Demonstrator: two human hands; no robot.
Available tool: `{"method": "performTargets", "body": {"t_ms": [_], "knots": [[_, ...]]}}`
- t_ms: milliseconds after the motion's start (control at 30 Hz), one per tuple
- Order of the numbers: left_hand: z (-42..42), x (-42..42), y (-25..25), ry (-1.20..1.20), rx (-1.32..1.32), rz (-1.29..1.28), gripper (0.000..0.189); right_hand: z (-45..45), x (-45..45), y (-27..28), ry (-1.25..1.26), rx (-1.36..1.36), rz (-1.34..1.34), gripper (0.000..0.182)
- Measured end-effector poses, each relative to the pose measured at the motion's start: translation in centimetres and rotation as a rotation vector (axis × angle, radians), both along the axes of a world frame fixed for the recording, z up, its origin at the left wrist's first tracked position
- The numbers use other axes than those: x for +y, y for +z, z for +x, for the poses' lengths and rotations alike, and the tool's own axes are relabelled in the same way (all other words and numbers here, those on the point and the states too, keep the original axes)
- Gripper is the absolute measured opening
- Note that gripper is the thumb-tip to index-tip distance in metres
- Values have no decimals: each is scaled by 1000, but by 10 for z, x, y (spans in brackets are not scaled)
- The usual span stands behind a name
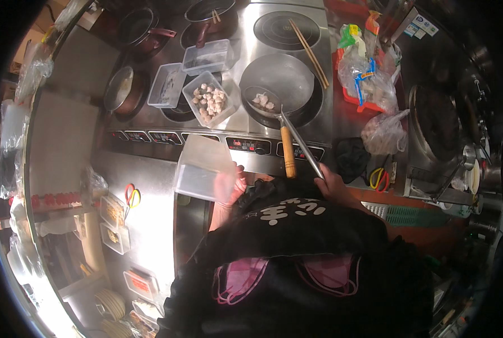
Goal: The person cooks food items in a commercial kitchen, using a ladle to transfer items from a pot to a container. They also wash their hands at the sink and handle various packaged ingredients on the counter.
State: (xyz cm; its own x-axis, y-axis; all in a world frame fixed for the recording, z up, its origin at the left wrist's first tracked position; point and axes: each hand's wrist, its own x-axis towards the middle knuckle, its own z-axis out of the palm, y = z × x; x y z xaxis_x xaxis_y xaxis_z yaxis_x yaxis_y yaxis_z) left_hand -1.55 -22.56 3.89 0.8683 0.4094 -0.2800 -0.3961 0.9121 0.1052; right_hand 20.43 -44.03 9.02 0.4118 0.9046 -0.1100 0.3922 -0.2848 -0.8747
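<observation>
My left hand [234, 186] grips a translucent plastic container [203, 167], tilted in front of the stove's edge. I cannot make out anything inside it. My right hand [329, 181] is closed around the metal handle [303, 145] of a utensil whose far end reaches the wok [287, 78]. Pale, wet-looking food pieces [263, 101] lie at the wok's near left, apparently in a round scoop or ladle. The wok's wooden handle [288, 152] points towards me, beside the metal one. Left of the wok stands a plastic tub [188, 91] with pale meatball-like pieces [209, 101].
Two plastic tubs, one nearer [165, 86] and one farther [208, 57], stand behind the filled tub. Chopsticks [308, 53] lie right of the wok. Pans [124, 91] occupy the left burners. A red basket [363, 105] holds bagged food. Scissors [132, 196] lie on the left counter.
</observation>
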Motion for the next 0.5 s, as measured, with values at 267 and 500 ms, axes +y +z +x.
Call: {"method": "performTargets", "body": {"t_ms": [267,500], "knots": [[-23,8,-15,-127,435,288,66,9,5,8,-9,97,-44,35],[-15,16,-5,-36,513,366,67,14,9,19,-19,486,-122,16]]}}
